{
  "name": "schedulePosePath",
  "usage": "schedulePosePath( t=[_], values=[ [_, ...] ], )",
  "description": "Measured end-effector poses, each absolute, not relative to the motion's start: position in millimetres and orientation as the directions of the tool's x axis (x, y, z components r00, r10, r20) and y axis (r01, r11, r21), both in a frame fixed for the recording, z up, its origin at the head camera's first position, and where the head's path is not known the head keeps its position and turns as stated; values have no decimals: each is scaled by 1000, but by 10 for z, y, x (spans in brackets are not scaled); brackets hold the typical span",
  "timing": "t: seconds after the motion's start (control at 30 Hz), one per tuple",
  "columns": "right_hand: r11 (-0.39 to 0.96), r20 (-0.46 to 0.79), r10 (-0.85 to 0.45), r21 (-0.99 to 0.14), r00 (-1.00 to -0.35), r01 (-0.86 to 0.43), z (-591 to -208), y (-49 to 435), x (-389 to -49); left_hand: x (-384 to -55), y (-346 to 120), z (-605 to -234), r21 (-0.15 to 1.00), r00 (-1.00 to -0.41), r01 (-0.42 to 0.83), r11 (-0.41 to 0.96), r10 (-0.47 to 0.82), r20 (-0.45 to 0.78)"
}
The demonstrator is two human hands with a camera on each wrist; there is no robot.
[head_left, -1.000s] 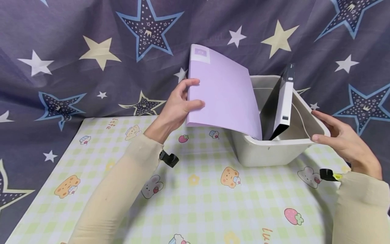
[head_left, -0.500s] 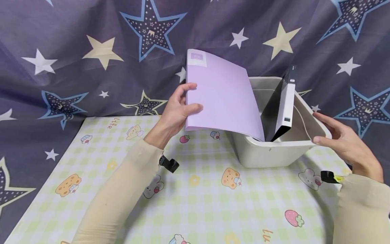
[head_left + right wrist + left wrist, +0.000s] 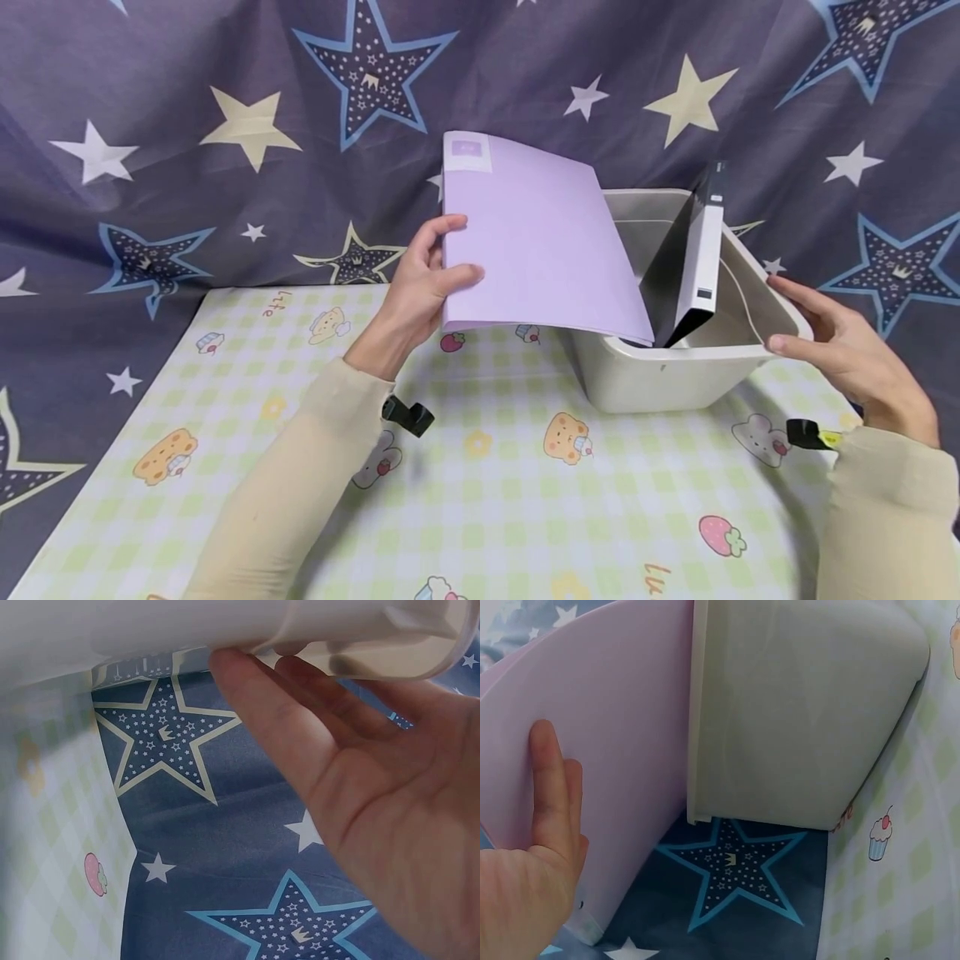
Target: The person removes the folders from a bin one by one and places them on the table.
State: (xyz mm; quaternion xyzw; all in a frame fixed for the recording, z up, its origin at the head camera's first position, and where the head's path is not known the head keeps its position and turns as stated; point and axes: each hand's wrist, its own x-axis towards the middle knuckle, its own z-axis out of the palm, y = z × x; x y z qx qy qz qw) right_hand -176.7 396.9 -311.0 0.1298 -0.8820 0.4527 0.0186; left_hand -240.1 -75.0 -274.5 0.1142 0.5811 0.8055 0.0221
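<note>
Lilac folder (image 3: pixel 540 237): smooth, gently bowed, tilted, overlapping the left rim of the bin (image 3: pixel 667 383).
Left hand (image 3: pixel 412 292): pinching the folder's left edge.
Bin: pale plastic, rounded corners; black-and-white binder (image 3: pixel 699 258) leaning inside.
Right hand (image 3: pixel 862 354): pinching the right rim.
Counter (image 3: pixel 480 517): green-and-white checks, cartoon prints.

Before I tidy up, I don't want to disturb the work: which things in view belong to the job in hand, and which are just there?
Part of the job:
lilac folder, held by the left hand
grey bin, held at its rim by the right hand
black-and-white binder, tilted in the bin (probably)

Just there:
checked tablecloth
star-patterned curtain
</note>
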Motion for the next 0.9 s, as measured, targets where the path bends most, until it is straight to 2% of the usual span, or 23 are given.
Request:
schedulePosePath(
  t=[0.9],
  values=[
    [574, 150, -198, -783, -969, -239, -3110, 3949, -1770, -2255, -928, -2943, 900, -975, 90, -426, 147, 167]
  ],
)
